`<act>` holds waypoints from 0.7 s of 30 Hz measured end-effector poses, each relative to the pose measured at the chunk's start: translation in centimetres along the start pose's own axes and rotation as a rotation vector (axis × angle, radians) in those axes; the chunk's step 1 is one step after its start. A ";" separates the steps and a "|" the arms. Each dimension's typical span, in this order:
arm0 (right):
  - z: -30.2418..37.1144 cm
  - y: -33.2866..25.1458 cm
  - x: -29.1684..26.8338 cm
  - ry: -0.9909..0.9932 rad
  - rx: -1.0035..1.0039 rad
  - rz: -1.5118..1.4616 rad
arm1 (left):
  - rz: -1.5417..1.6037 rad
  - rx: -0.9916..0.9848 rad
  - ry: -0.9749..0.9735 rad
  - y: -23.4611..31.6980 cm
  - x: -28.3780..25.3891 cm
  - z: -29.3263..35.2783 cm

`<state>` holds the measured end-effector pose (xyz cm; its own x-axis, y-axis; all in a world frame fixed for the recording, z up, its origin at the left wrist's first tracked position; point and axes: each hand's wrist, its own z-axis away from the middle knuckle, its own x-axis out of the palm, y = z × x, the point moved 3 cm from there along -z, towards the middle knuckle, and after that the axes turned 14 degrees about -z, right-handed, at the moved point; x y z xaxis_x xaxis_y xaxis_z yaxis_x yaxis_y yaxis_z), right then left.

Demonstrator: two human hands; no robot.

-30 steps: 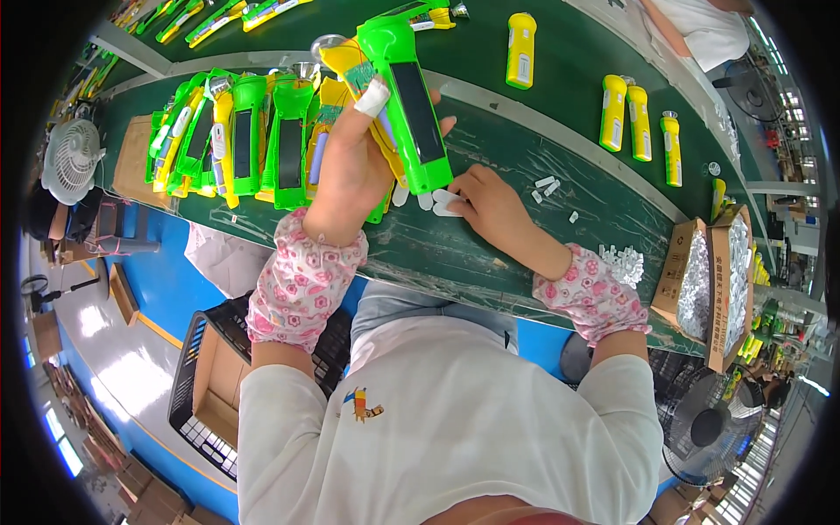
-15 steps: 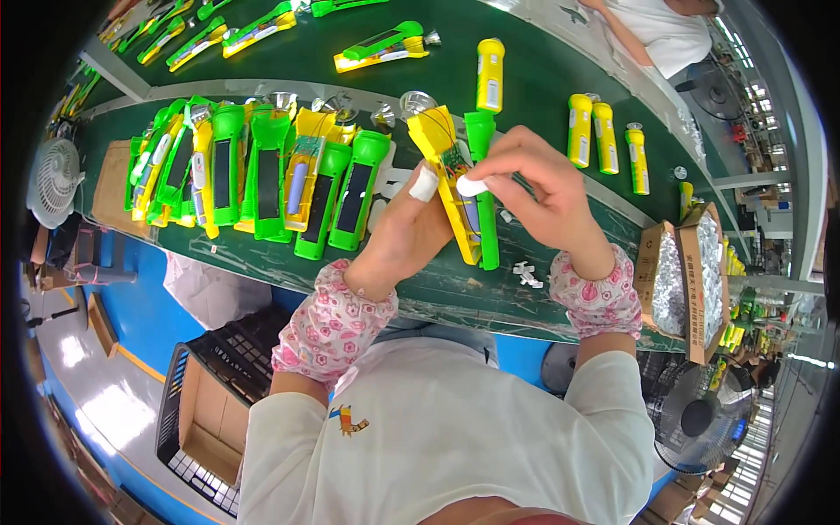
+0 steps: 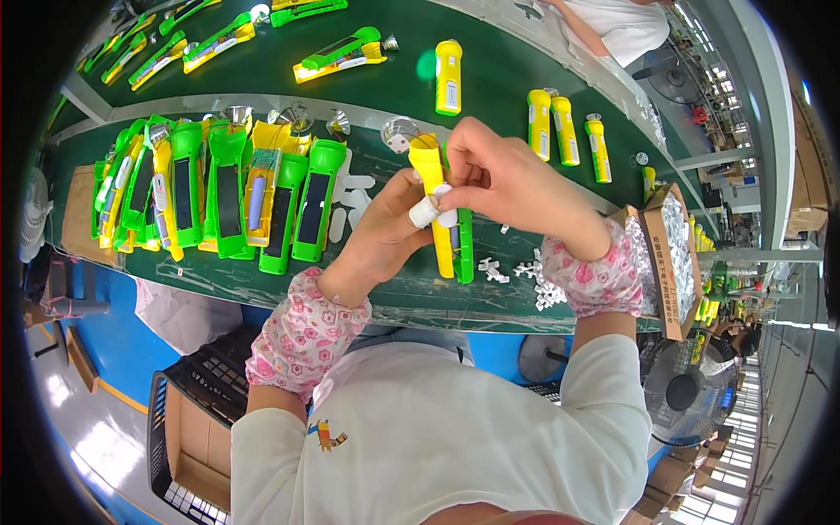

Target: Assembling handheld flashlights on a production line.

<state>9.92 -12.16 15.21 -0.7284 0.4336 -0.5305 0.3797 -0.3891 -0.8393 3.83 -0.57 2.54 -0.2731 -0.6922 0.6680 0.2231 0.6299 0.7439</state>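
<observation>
My left hand (image 3: pixel 381 229), with white tape round its thumb, grips the yellow flashlight shell (image 3: pixel 427 162) at mid-length. The shell stands nearly upright in the picture, wide head end away from me. At its middle my right hand (image 3: pixel 503 185) pinches a small white oval piece (image 3: pixel 448 218) between thumb and forefinger, against or just over the shell; contact is hard to make out. The green half (image 3: pixel 465 245) of the flashlight shows behind the shell's right side, partly hidden by my right hand. A silvery reflector cup (image 3: pixel 398 131) lies beyond the shell's head.
Green and yellow flashlight halves (image 3: pixel 229 188) stand in a row on the left. White oval pieces (image 3: pixel 353 199) lie beside them, small white parts (image 3: pixel 547 284) at the right. Finished-looking yellow flashlights (image 3: pixel 448 79) stand farther back. A carton (image 3: pixel 672 262) of silvery parts borders the bench's right end.
The yellow shell has turned more upright, hiding its wired inside. My right hand has brought the white oval piece across to the shell's middle. The whole view has shifted slightly.
</observation>
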 end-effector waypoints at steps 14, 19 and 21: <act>4.5 7.3 6.2 0.548 -0.091 -0.249 | 0.008 0.101 0.424 0.9 -0.2 -0.8; 3.7 7.0 6.9 0.556 -0.124 -0.399 | 0.011 0.094 0.444 1.1 -0.4 -0.2; 3.4 7.7 7.3 0.586 -0.170 -0.356 | 0.012 0.085 0.457 1.3 -0.4 -0.3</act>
<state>5.55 -14.76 5.29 -0.4161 0.8957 -0.1570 0.2937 -0.0310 -0.9554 4.52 0.37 3.23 0.1740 -0.7566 0.6303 0.1407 0.6526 0.7446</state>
